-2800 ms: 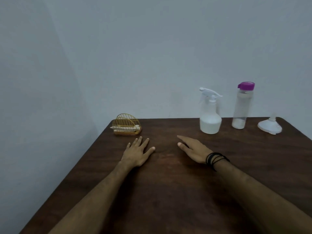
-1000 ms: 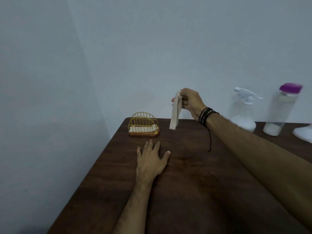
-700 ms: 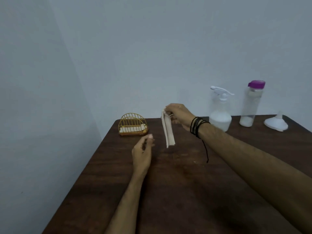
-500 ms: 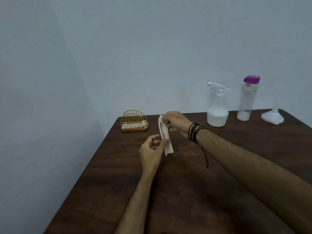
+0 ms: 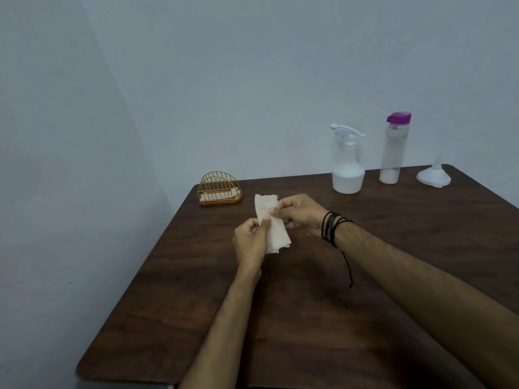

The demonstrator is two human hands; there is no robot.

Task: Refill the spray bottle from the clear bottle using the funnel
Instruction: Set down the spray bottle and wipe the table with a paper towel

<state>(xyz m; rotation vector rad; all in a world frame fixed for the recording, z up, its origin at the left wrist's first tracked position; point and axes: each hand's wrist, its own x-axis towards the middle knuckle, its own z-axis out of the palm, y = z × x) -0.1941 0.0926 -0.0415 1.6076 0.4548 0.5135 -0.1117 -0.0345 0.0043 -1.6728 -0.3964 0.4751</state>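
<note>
A person's two hands meet over the middle of a dark wood-grain counter (image 5: 309, 318), each grip closed on a folded, pale paper napkin (image 5: 271, 224): the left hand (image 5: 250, 242) pinches its near-left edge, the right hand (image 5: 300, 213) its far-right edge, the napkin's long axis running from the far edge toward the near one. The refill things stand untouched along the far edge, well apart from both hands and toward the far-right corner, so the right hand is nearer: a white, bulb-bodied plastic spray bottle (image 5: 347, 169), a tall clear bottle (image 5: 393, 153) with a purple cap, and a white funnel (image 5: 434, 176) resting mouth down. A gold wire napkin holder (image 5: 219, 189) sits at the far-left corner.
</note>
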